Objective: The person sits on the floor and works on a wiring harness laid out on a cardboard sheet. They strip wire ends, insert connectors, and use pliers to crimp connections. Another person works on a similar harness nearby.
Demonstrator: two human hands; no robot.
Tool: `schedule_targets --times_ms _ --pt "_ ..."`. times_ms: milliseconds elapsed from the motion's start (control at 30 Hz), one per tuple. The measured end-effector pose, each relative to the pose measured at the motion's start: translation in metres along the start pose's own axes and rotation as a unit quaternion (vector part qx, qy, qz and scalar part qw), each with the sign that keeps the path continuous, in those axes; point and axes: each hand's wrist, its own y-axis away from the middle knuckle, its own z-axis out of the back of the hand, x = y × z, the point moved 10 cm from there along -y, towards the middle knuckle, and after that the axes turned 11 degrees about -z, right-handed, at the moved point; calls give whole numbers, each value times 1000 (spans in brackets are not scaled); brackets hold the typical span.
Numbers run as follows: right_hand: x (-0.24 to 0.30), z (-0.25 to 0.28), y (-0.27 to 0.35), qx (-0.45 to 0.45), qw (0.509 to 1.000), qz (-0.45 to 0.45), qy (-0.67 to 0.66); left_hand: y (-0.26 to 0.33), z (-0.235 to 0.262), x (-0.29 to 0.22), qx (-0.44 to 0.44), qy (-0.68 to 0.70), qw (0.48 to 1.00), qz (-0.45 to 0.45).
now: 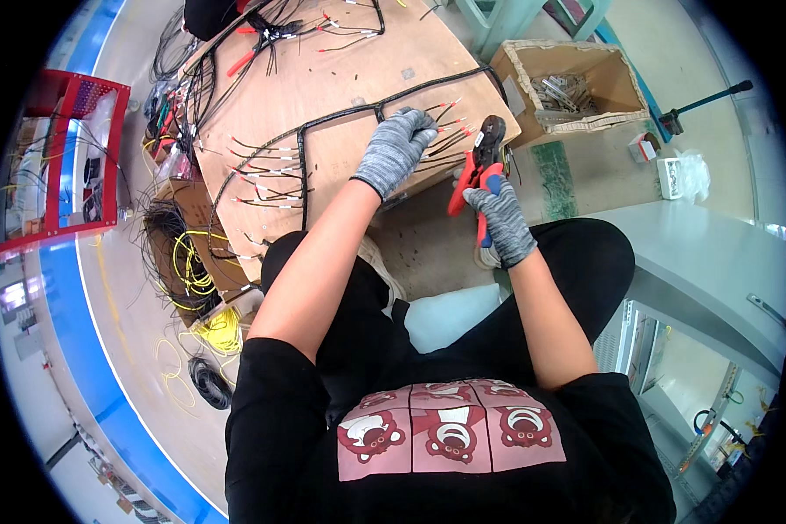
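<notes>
My left hand (397, 150), in a grey knit glove, rests over the right part of a black taped wire harness (341, 113) on the wooden board (341, 74). Its fingers are curled together around thin dark wires (441, 144) with red ends; exactly which wire they pinch is partly hidden. My right hand (503, 220), gloved too, is wrapped round the red handles of a crimping tool (487, 153). The tool's dark head points up, just right of the wire ends and apart from them. More red- and white-tipped branch wires (266, 175) fan out at the board's left.
A cardboard box (576, 80) of metal pieces stands beyond the board's right edge. Red-handled pliers (240, 63) and more wiring lie at the far left. Yellow wire coils (218, 330) sit on the floor at left; a grey table (707, 253) is at right.
</notes>
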Motion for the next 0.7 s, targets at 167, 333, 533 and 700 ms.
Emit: schedule_targets --times_ms 167,333,533,700 --pt "-1 20 2 -25 1000 -16 1 1 -4 11 -6 62 997 53" --pt "9 15 10 -2 1000 8 -28 1 -3 18 -9 72 994 85" --pt "29 6 25 16 996 9 -84 -13 3 -7 -19 -103 994 23" --pt "36 12 30 -2 997 7 -74 -19 1 -10 -32 -131 991 21"
